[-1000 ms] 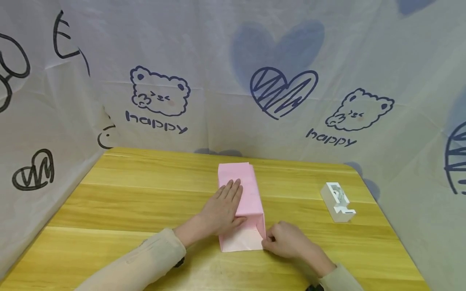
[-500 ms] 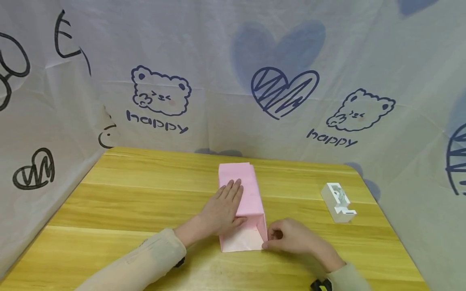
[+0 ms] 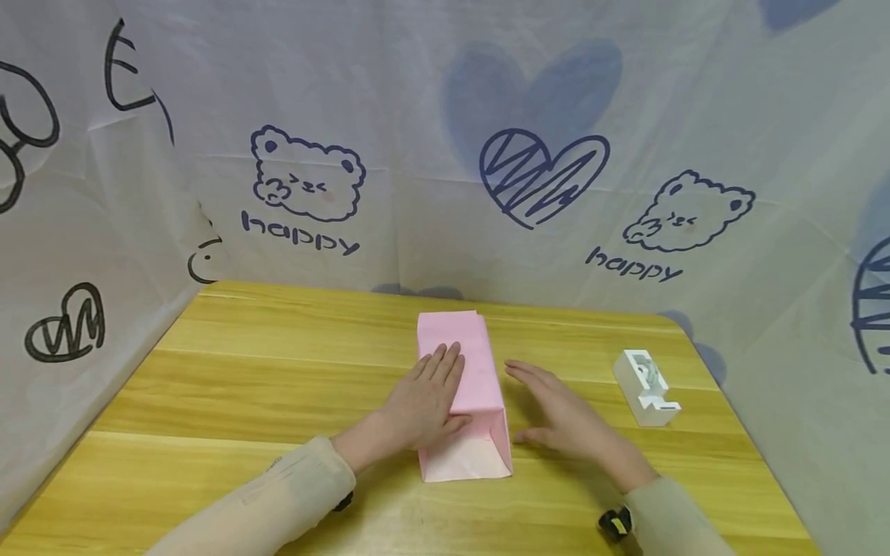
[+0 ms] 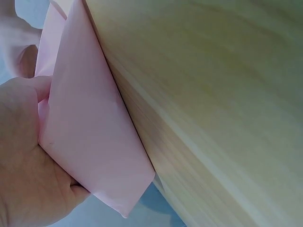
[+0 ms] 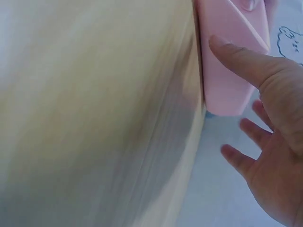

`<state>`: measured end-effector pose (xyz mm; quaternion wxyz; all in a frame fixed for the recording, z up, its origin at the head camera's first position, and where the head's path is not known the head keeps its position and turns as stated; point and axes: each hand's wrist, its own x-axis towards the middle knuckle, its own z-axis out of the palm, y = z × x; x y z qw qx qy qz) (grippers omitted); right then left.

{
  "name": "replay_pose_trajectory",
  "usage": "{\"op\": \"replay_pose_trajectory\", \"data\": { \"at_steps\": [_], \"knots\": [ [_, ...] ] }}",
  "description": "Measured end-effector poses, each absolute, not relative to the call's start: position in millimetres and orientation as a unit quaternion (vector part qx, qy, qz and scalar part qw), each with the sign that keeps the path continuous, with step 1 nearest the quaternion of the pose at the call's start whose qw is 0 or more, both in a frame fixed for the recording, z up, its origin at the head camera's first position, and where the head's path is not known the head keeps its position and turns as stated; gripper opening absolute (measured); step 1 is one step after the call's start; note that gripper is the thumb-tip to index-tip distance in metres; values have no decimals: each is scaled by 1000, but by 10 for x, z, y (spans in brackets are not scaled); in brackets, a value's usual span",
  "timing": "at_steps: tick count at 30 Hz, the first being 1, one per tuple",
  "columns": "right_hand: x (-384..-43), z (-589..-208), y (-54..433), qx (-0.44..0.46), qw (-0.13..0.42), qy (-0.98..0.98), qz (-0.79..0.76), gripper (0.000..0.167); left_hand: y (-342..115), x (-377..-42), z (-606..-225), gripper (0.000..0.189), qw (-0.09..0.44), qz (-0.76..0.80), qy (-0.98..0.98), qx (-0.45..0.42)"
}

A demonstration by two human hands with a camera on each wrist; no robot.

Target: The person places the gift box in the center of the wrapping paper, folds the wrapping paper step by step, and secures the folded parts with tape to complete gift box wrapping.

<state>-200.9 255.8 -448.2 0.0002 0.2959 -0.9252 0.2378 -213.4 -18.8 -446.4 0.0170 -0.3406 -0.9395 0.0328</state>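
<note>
We see a pink paper bag lying lengthwise on the counter, its wide mouth facing the person and its upper edge set back from the lower one. The lower panel inside the mouth looks paler, almost white, and the right wall slopes down to it.

From the left wrist we get the bag's left side, hidden in the head view: a smooth pink face with a small dark speck, its long edge along the wood. The right wrist view gives us the opposite wall and its slanting front edge.

The bag lies beneath the left grip, whose straight fingers rest flat on its upper face, thumb at the mouth. It lies to the left of the right grip, which holds nothing, its fingers extended and thumb spread apart, just beside the right wall; we cannot tell whether the thumb touches it.

Beyond and right of the right grip stands a white tape dispenser. Farther out than both grips hangs a pale cloth printed with bears and hearts.
</note>
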Motion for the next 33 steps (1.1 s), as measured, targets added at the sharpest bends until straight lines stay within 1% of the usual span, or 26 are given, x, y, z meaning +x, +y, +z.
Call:
{"op": "replay_pose_trajectory", "data": {
  "at_steps": [2, 5, 16, 21, 23, 28, 33],
  "knots": [
    [-2035, -4493, 2522, 306, 3, -925, 226, 111, -188, -2133, -4462, 91, 17, 34, -939, -341],
    [-2071, -4510, 2479, 324, 10, -922, 210, 118, -187, -2131, -4469, 91, 19, 36, -938, -343],
    [-2171, -4535, 2375, 358, 27, -918, 169, 116, -228, -2160, -4454, 91, 26, 26, -931, -363],
    [-2199, -4548, 2316, 355, 35, -923, 143, 116, -282, -2212, -4415, 90, 9, 10, -921, -388],
    [-2203, -4559, 2294, 350, 37, -927, 131, 117, -300, -2228, -4408, 90, -1, 1, -919, -395],
    [-2199, -4581, 2233, 322, 41, -939, 109, 123, -324, -2252, -4416, 91, -3, -4, -914, -405],
    [-2174, -4580, 2134, 298, 49, -947, 113, 121, -332, -2269, -4427, 94, -8, -11, -915, -403]
  ]
}}
